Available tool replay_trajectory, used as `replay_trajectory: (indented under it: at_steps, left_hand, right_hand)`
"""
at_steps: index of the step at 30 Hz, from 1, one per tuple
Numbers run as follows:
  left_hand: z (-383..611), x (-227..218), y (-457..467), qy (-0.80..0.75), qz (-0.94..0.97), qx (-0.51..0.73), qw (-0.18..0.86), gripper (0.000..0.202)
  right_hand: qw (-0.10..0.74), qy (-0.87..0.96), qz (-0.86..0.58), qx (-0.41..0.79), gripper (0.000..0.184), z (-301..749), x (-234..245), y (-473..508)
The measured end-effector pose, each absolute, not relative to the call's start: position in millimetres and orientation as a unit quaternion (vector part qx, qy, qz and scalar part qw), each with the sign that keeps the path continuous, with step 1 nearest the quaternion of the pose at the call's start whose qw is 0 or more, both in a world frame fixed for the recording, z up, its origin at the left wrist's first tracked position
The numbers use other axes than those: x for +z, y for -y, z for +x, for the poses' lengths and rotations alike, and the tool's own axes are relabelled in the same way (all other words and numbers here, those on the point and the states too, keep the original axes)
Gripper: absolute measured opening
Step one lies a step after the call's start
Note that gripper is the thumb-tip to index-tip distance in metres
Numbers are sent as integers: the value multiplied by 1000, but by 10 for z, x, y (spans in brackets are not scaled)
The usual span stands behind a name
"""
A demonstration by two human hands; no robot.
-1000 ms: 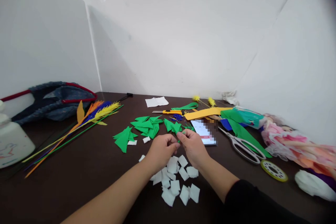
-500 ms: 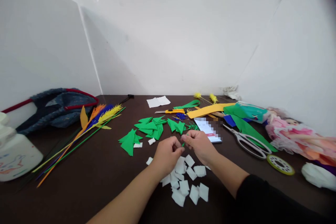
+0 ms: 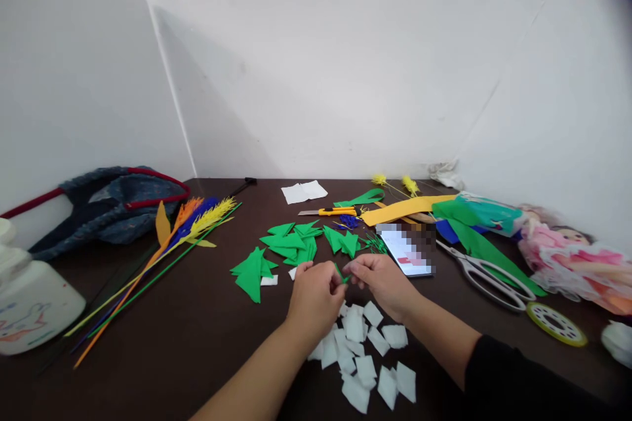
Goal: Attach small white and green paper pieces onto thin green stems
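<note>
My left hand (image 3: 316, 296) is closed in a pinch on a thin green crepe-paper strip (image 3: 339, 272). My right hand (image 3: 385, 284) meets it from the other side, thumb and forefinger pinched at the strip's upper right; its fingertips are slightly blurred. Under both hands lies a loose pile of small white paper squares (image 3: 364, 368). Just beyond my hands are folded green paper triangles (image 3: 285, 243) in several clusters. A bunch of thin green twisted bits (image 3: 376, 243) lies by the phone (image 3: 405, 253).
A yellow utility knife (image 3: 333, 212) lies behind the triangles. To the right are scissors (image 3: 486, 276), a tape roll (image 3: 556, 323) and dolls (image 3: 577, 253). Coloured paper stalks (image 3: 148, 270), a white bottle (image 3: 37, 302) and a denim piece with red trim (image 3: 123, 200) occupy the left.
The view has shifted a little, so things on the table appear further right and slightly lower. My hands stay close together; more of the green strip shows between my fingers.
</note>
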State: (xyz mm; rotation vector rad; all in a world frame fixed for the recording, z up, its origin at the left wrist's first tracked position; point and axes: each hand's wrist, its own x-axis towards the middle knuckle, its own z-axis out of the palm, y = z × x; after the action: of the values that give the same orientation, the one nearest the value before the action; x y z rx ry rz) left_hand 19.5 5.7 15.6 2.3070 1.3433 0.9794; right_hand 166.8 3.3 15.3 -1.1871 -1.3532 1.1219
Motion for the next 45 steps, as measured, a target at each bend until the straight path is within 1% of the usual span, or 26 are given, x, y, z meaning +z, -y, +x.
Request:
replay_trajectory:
  at_steps: [3,6,8,11,17,25,29,33,36,38,40,42,43,45]
  left_hand:
    - [206,155,-53,-462,813,324,145,12]
    - [230,171,-27,-455,825,308,134,12]
    - [242,181,-8,-451,831,302,121,12]
    - [248,187,15,-452,834,300,102,12]
    - [252,196,30,-467,831,295,71,11]
    - [257,185,21,-473,833,282,55,9]
    - [270,202,21,-478,832,273,68,8]
    - [285,229,31,-475,828,285,85,11]
    - [294,232,31,-483,813,298,129,14]
    - [304,237,30,-500,784,308,199,16]
    - [317,255,36,-511,742,318,296,17]
    - [330,282,47,-503,702,328,382,17]
    - [335,295,53,-493,688,333,415,17]
    - [342,314,62,-467,671,341,464,17]
  right_hand:
    - [484,578,-515,407,22,1669,216,18]
    - [499,590,-533,345,30,1654,249,55]
    - [511,586,-539,324,33,1649,245,64]
    - [517,574,-534,343,32,1671,211,60]
    - [488,576,-540,373,17,1722,202,72]
    - [488,565,-510,428,13,1734,206,72]
    - [494,572,-509,413,16,1737,193,67]
    - [512,600,-524,322,28,1723,191,56]
    - [534,578,-531,314,37,1737,187,31]
    - [563,540,-512,358,38,1765,187,16]
    - [581,506,-465,437,35,1797,187,10]
    - [567,495,-406,519,31,1821,184,18]
    - [552,500,-381,548,29,1826,181,25]
    - [534,522,-351,565,23,1823,169,36]
